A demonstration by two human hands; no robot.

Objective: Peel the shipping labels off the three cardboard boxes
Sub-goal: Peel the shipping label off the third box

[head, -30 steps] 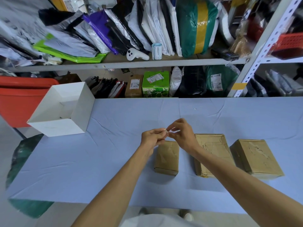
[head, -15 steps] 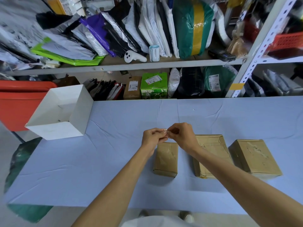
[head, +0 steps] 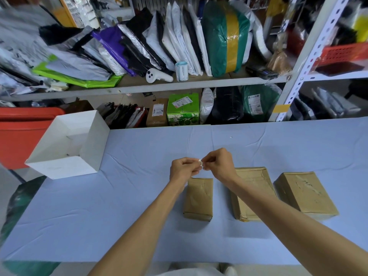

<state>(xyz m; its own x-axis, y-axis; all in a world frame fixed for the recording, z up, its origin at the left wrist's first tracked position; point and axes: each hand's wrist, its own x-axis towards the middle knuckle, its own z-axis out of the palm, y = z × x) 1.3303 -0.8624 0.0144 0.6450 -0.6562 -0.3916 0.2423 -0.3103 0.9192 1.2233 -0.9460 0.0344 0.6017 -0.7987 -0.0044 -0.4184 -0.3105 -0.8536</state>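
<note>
Forearms hide near edges of middle box (head: pixel 253 188) and left box (head: pixel 199 198). I see left hand (head: pixel 184 169) and right hand (head: pixel 218 166), each grip pinched shut on tiny white label scrap (head: pixel 201 162), too small to read, above counter (head: pixel 139 186). Right box (head: pixel 304 196) bare-topped, brown, creased.

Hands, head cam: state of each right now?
Left hand: closed, pinching the small white label scrap.
Right hand: closed, pinching the same scrap from the other side, above the leftmost cardboard box.
</note>
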